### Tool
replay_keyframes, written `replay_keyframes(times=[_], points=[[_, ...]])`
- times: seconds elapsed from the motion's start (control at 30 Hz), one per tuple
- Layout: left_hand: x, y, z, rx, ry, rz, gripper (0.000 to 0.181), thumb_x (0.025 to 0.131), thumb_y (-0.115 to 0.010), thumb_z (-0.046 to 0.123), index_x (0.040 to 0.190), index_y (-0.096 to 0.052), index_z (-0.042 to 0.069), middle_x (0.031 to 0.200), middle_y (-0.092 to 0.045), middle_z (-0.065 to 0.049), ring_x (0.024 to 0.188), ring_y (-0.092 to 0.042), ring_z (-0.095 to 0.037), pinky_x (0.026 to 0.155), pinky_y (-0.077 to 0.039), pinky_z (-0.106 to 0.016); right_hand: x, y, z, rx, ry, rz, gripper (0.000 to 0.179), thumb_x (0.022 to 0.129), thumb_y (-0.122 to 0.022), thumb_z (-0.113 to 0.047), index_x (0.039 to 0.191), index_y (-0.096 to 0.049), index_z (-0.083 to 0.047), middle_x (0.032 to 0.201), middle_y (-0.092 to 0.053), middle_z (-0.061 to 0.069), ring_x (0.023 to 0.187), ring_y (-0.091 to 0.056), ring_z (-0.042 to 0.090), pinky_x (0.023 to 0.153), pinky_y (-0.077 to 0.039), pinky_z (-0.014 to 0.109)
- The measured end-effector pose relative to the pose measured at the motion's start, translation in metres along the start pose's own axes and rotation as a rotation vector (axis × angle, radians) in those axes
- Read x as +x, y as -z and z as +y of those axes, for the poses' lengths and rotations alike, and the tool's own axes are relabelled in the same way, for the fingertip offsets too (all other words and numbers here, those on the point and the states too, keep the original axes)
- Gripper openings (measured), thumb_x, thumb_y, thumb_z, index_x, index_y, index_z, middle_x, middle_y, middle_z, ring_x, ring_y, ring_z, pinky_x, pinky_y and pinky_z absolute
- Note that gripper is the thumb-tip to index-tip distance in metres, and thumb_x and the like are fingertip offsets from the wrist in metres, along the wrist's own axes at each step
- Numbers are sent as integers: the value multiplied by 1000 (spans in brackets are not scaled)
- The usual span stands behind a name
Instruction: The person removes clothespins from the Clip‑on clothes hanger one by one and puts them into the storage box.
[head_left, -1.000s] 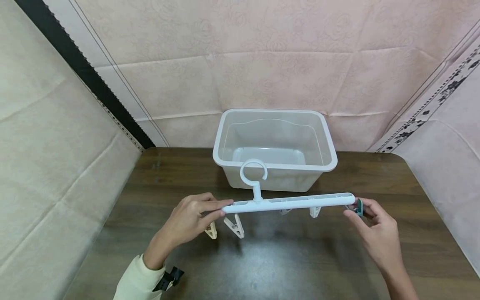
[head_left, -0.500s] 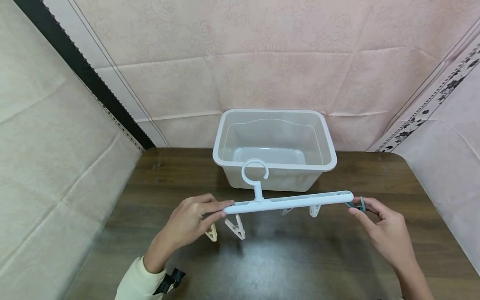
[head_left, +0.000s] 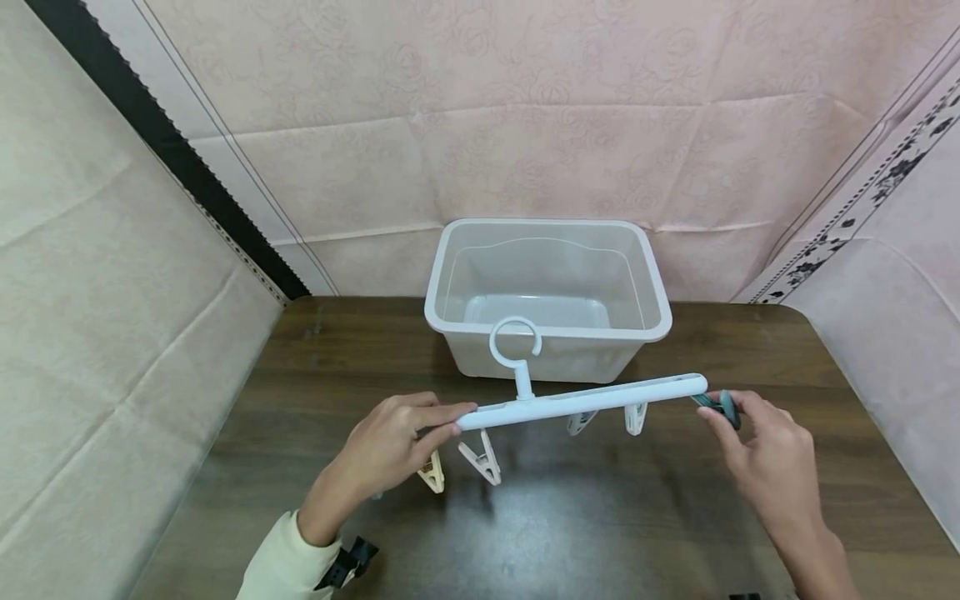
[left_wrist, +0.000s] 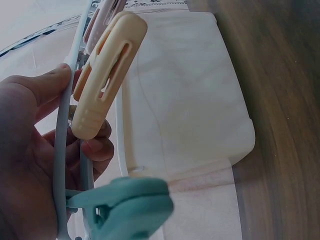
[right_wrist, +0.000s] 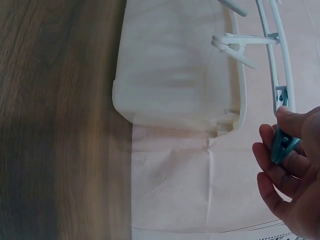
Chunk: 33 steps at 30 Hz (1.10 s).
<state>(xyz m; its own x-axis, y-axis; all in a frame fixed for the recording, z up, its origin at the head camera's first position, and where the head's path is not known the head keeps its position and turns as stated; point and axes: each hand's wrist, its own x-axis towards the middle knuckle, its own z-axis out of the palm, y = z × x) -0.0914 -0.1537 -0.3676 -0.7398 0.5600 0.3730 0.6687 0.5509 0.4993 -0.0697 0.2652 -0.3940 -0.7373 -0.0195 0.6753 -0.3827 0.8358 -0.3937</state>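
A light blue clip hanger is held above the table, its hook upward and its right end a little higher. My left hand grips the left end between thumb and fingers. From that end hang a cream-yellow clip, a pale pinkish clip and a teal clip, the last seen only in the left wrist view. Two whitish clips, one of them this clip, hang right of the hook. At the right end my right hand pinches a dark teal clip, which meets the hanger's tip.
Behind the hanger stands a pale grey plastic bin at the back of the brown wooden table. Patterned cloth covers the wall behind and both sides. A black strap mount sits on the left wrist.
The hanger has shifted slightly right and its right end has tilted up. My left hand moved a little right with it. The dark teal clip has turned in my right hand, which moved slightly right.
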Motion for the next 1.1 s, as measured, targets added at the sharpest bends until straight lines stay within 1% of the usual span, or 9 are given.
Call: replay_keyframes(times=[0.1,0.17,0.27,0.4,0.53,0.63,0.83,1.03,1.1], points=[[0,0,1,-10,11,-8,31,93,-73,13,123,-74,15,75,-53,13,55,-39,3,45,-36,-18,-1,-2,-1,-20,26,28,25,89,-79,-17,93,-69,6,76,-69,14,52,-47,11,70,-42,36],[0,0,1,-15,20,-13,31,93,-73,14,124,-74,15,75,-53,13,54,-40,2,45,-37,-18,-2,-3,-2,-23,32,48,42,96,-68,-35,92,-68,7,75,-68,15,54,-50,18,74,-41,42],[0,0,1,-25,29,-21,31,93,-72,14,124,-73,15,75,-54,12,54,-40,2,45,-37,-18,-2,-6,-4,-39,45,91,66,99,-51,-54,89,-67,10,76,-68,19,60,-58,31,76,-42,47],[1,-1,2,-36,38,-36,31,94,-71,13,125,-73,12,80,-62,9,55,-42,2,45,-38,-19,-3,-12,-4,-69,79,171,65,101,-53,-51,86,-66,11,78,-69,22,66,-63,40,69,-44,53],[1,-2,1,-24,50,-38,30,94,-71,14,124,-73,11,81,-64,7,55,-42,2,46,-38,-20,-3,-16,-4,-65,86,211,63,100,-55,-50,86,-66,10,79,-70,22,68,-64,42,67,-44,53],[0,-2,0,-7,45,-22,29,94,-71,14,124,-73,12,80,-63,8,55,-40,2,46,-37,-20,-3,-15,-4,-55,79,200,65,100,-54,-52,86,-67,10,79,-70,21,69,-64,40,68,-43,51],[-2,-2,-2,5,41,-1,29,94,-72,13,122,-74,14,80,-62,9,55,-38,2,45,-36,-20,-4,-12,-3,-61,52,106,68,101,-49,-55,91,-69,10,82,-70,20,73,-66,38,73,-42,46],[-3,-2,-3,-3,47,5,29,93,-73,13,121,-75,15,82,-64,8,55,-39,3,44,-36,-19,-4,-14,-2,-34,58,118,68,99,-51,-57,91,-70,7,79,-68,19,73,-63,39,72,-42,48],[-3,-2,-4,-3,49,9,29,92,-74,13,121,-75,16,83,-65,7,54,-40,3,44,-36,-19,-5,-14,-1,-38,60,112,66,99,-52,-57,91,-70,7,80,-68,19,74,-63,38,74,-43,43]])
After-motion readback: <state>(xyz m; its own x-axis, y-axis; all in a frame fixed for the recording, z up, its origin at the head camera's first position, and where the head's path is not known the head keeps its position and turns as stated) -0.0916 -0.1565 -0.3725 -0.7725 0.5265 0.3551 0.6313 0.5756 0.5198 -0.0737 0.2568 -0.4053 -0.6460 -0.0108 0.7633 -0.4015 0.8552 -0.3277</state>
